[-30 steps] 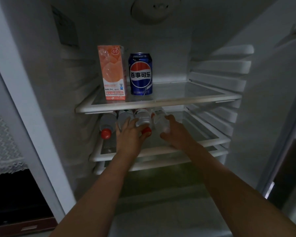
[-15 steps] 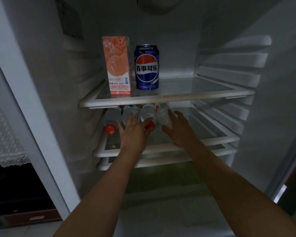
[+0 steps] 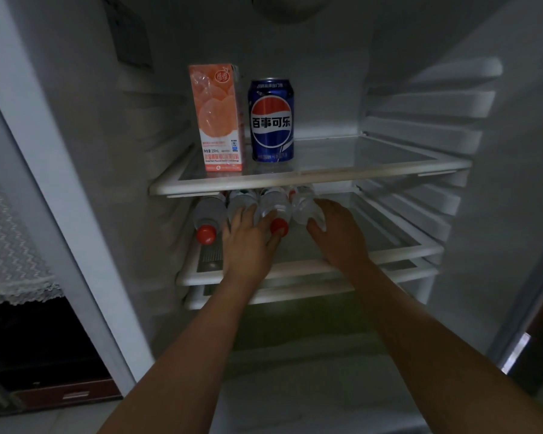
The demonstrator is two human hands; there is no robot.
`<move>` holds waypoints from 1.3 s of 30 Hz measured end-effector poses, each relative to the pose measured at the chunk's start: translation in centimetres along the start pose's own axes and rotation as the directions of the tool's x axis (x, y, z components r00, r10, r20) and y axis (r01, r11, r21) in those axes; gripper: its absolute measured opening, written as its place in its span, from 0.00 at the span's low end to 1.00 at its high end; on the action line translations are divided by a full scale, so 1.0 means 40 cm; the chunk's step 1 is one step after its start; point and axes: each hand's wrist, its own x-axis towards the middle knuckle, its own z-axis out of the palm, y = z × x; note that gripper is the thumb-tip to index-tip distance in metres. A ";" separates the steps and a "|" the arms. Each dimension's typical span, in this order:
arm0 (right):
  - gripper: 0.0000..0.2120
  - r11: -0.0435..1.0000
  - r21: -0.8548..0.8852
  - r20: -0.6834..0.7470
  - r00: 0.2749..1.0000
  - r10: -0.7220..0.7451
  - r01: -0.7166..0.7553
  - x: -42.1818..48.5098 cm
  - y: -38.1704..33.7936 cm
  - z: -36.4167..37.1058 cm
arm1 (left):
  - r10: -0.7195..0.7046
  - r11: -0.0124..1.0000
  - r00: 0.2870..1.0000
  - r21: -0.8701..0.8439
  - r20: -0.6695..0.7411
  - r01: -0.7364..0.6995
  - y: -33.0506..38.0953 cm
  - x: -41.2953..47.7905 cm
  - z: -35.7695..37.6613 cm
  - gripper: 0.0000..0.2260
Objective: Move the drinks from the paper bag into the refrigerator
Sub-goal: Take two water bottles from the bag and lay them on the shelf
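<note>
The refrigerator stands open in front of me. An orange juice carton [image 3: 217, 120] and a blue Pepsi can [image 3: 271, 120] stand upright on the top glass shelf [image 3: 326, 178]. On the shelf below [image 3: 405, 255], several clear water bottles lie side by side, red caps toward me. My left hand [image 3: 248, 242] rests flat with spread fingers on the middle bottles, beside one red cap [image 3: 278, 226]. My right hand [image 3: 339, 236] cups the near end of the rightmost bottle [image 3: 303, 208]. The leftmost bottle [image 3: 207, 214] lies untouched. The paper bag is out of view.
The right halves of both glass shelves are bare. Ribbed shelf rails [image 3: 420, 120] line the right wall. A third shelf edge [image 3: 295, 292] sits just under the bottle shelf. A lace-covered surface [image 3: 10, 261] and a dark cabinet lie outside the fridge at left.
Both hands have pushed slightly deeper along the bottle shelf, and the left fingers have spread flatter on the bottles. The camera has tilted down and moved closer.
</note>
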 end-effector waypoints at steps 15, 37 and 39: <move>0.20 0.999 -0.022 0.031 0.999 0.039 -0.038 -0.148 -0.037 -0.061 | 0.195 0.972 0.981 -0.134 -0.006 -0.194 -0.019 -0.069 -0.059 0.23; 0.24 0.980 -0.192 -0.058 0.998 0.031 -0.041 -0.651 -0.330 -0.294 | 0.322 0.890 0.938 -0.296 -0.132 -0.347 -0.015 -0.472 -0.346 0.18; 0.23 0.975 -0.213 -0.046 0.997 0.060 -0.068 -0.701 -0.344 -0.307 | 0.329 0.896 0.939 -0.282 -0.098 -0.343 -0.019 -0.502 -0.372 0.19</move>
